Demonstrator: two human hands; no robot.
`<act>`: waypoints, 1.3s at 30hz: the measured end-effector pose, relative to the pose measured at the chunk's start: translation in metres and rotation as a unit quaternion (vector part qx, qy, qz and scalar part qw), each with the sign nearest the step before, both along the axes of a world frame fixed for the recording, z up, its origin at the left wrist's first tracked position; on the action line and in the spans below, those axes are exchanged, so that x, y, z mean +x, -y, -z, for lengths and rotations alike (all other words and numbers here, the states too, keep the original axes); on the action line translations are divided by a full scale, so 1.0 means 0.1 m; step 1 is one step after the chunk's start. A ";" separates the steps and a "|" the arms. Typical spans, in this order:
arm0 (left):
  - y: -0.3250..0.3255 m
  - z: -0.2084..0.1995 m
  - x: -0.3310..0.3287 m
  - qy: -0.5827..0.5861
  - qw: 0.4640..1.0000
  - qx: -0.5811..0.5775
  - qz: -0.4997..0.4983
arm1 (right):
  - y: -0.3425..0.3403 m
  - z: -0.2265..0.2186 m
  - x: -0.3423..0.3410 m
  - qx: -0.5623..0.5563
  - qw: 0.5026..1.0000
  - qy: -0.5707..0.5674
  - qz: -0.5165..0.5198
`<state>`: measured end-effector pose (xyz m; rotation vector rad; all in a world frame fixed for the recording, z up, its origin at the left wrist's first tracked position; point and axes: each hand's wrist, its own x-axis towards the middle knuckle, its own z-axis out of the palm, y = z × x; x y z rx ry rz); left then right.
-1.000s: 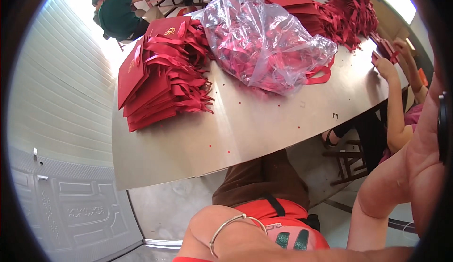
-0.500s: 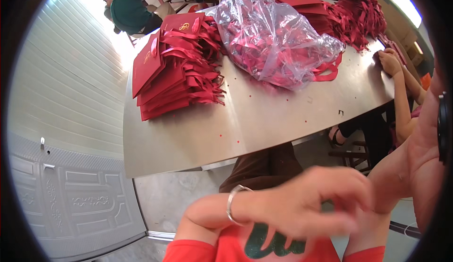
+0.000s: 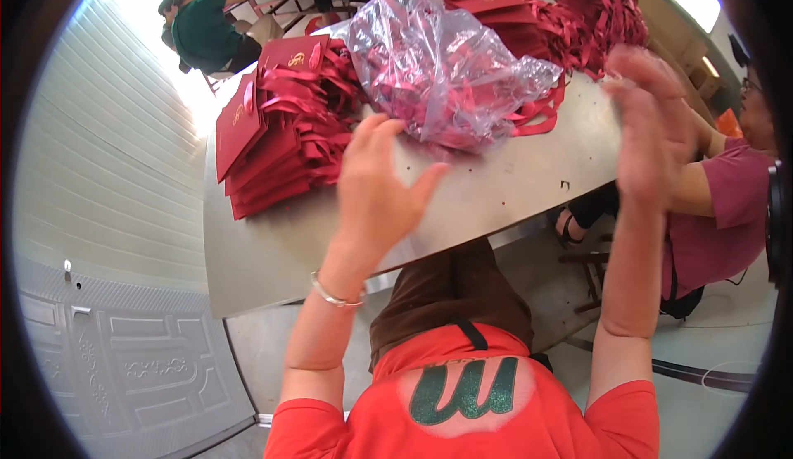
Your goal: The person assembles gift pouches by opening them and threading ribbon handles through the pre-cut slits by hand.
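Observation:
Raised over the table's near edge, my left hand (image 3: 376,190) is open, its thumb apart from its fingers, and holds nothing. A bracelet (image 3: 337,292) circles that wrist. My right hand (image 3: 648,124), smeared by motion, is lifted at the right with its fingers stretched out; nothing shows in it. Just beyond my left hand lies a stack of dark red paper gift bags (image 3: 273,157) with ribbon handles. To its right is a clear plastic bag (image 3: 438,71) stuffed with red ribbon-like pieces. Neither hand visibly grips either one.
The metal table (image 3: 285,273) has a curved-looking front edge and small red specks. More red gift bags (image 3: 496,13) are heaped at the back right. A person in a purple shirt (image 3: 719,228) sits at my right, and another in green (image 3: 206,33) sits at the far left.
My left hand has risen from low in front of my chest toward the table. The right hand has swung from the far right edge inward and up. The view has shifted slightly.

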<state>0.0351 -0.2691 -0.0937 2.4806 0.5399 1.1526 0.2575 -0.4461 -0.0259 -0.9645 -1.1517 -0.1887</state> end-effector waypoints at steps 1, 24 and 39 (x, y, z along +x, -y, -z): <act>0.09 -0.05 0.17 0.014 0.999 0.045 0.007 | -0.06 0.23 0.11 -0.038 0.997 -0.056 0.045; -0.13 0.63 0.84 0.009 0.989 0.115 0.091 | -2.46 0.53 1.72 -0.414 0.831 0.193 0.317; -0.22 0.63 0.90 0.021 0.988 0.109 0.109 | -3.16 0.56 2.24 -0.582 0.684 0.348 0.269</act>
